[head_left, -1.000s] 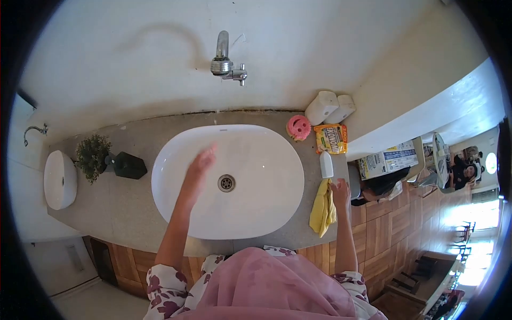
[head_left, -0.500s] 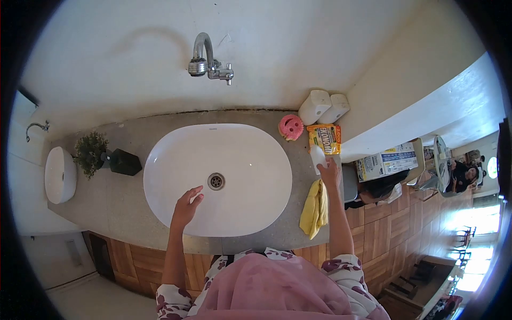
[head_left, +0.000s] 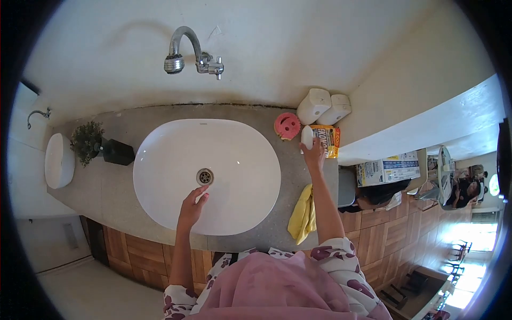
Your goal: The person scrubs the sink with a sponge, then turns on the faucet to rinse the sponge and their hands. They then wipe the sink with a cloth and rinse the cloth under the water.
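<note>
Well to the left of our left hand (head_left: 191, 208), the plant (head_left: 87, 143) stands out of reach, so we expect little trouble there; just beyond that hand's fingertips is the drain (head_left: 205, 176), and anything dropped into the basin (head_left: 242, 205) would probably slide towards it; over by our right hand (head_left: 316, 153), the bottle (head_left: 307, 137) seems gripped only at its nearer end, so a loose or wet hold could let it tip, roll into the basin or bump the sponge (head_left: 287, 126) just beyond and to the left; a careless swing could also drag the pack (head_left: 332, 140) behind those fingers, and our right forearm (head_left: 326, 200), close beside the cloth (head_left: 303, 216), might brush it off the counter (head_left: 288, 173).

Our left hand hangs over the near side of the basin, fingers loosely straight and thumb apart, with nothing visible in it; whether its fingertips touch the basin, we cannot tell; our right hand has fingers and thumb closed about the bottle, which juts out beyond them, partly over the pack's left side; what lies under its base is hidden from us.
</note>
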The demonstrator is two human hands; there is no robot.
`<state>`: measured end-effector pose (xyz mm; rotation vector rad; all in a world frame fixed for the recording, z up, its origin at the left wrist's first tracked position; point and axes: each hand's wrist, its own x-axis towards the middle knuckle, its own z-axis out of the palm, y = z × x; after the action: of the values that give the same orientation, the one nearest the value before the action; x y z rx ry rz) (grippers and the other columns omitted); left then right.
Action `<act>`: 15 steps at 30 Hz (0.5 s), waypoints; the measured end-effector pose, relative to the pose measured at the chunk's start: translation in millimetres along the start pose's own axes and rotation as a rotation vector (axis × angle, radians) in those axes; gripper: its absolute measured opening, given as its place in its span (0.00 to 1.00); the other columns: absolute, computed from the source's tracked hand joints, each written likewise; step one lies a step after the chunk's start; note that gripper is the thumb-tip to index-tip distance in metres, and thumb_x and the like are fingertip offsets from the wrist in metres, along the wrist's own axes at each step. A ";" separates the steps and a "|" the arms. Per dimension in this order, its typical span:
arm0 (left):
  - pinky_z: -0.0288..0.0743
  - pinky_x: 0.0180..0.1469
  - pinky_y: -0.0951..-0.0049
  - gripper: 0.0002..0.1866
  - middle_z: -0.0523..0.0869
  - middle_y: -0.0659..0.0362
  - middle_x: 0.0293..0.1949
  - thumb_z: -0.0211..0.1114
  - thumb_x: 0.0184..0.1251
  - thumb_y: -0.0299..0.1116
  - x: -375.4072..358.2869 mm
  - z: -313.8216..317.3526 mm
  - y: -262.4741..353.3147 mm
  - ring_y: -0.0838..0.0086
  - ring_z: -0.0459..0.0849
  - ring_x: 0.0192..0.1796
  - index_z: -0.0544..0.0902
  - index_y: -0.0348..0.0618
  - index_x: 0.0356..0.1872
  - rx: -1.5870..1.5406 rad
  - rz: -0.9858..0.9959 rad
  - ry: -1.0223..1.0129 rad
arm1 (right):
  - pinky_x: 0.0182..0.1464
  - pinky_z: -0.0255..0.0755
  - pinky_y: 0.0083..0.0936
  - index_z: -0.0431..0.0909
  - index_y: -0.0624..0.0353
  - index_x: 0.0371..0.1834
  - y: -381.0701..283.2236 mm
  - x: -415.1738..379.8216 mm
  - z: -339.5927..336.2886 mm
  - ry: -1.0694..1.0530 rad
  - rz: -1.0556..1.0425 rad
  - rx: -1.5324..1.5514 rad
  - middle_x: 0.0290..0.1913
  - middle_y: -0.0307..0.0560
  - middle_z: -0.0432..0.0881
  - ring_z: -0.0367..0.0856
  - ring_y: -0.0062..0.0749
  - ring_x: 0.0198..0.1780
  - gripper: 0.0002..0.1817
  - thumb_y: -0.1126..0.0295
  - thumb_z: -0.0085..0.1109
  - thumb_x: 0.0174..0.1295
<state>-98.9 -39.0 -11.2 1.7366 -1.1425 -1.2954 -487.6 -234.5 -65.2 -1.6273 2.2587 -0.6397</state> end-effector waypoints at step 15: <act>0.55 0.69 0.52 0.09 0.77 0.54 0.57 0.59 0.66 0.31 -36.5 -10.2 3.1 0.55 0.62 0.70 0.83 0.46 0.45 0.770 0.218 0.580 | 0.56 0.69 0.43 0.67 0.56 0.61 53.8 -182.8 -53.9 -0.250 -0.291 -0.052 0.54 0.56 0.73 0.73 0.54 0.55 0.31 0.77 0.62 0.50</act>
<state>-94.3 -6.3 7.8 2.2190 -1.5034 -0.1511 -498.0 -37.3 -51.2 -1.9610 1.8955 -0.4153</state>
